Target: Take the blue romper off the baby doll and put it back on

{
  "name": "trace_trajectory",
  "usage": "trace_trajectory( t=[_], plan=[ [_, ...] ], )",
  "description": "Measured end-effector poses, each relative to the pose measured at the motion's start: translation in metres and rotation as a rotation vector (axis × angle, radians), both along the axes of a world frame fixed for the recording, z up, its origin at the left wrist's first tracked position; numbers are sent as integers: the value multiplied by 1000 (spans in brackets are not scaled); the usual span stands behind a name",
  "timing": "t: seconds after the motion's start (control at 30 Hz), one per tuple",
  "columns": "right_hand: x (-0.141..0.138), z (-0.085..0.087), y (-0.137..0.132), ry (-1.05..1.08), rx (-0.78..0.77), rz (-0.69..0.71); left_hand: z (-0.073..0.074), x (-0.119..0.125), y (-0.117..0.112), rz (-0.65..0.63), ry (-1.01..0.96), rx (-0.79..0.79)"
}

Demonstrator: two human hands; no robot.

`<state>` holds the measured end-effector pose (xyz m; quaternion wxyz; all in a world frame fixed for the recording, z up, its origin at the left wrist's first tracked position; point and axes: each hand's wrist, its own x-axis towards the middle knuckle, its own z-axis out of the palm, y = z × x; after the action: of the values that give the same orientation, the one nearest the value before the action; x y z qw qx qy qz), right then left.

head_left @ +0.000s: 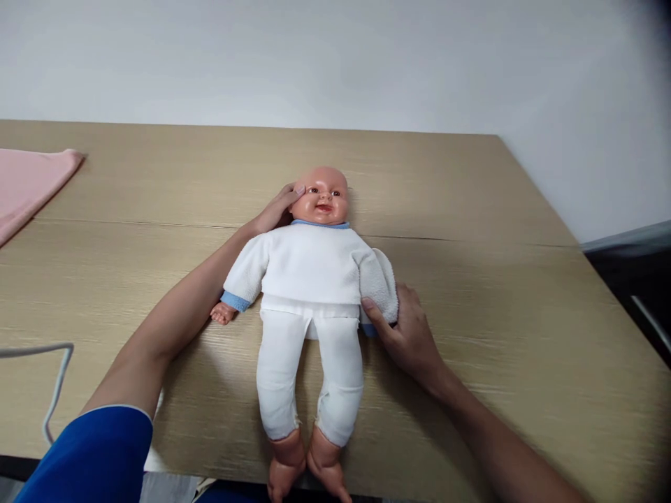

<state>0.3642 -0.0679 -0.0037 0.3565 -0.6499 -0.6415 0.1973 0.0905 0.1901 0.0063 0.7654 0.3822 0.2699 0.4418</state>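
Observation:
A baby doll (309,279) in a white top with blue cuffs and white trousers lies face up in the middle of the wooden table (472,209), feet toward me. My left hand (275,209) cups the side of the doll's head, fingers curled against its temple. My right hand (406,332) grips the doll's far sleeve near the cuff, thumb over the white cloth.
A pink cloth (26,185) lies at the table's far left corner. A white wire hanger (52,381) sticks in from the left edge. The table's right edge runs beside a dark unit (634,293). A pale wall stands behind.

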Motion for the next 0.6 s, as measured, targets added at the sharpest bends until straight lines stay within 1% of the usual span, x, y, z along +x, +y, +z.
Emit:
trace_trajectory(
  t=[0.13,0.37,0.47,0.6],
  plan=[
    [0,-1,1,14,-9,2,2,0,-1,-3,-26,-31],
    [0,0,2,17,-10,15,9,2,-5,-37,-34,-9],
    [0,0,2,9,-6,13,4,3,-1,-35,-32,6],
    [0,1,3,14,-12,16,-8,2,7,4,-4,44]
  ],
)
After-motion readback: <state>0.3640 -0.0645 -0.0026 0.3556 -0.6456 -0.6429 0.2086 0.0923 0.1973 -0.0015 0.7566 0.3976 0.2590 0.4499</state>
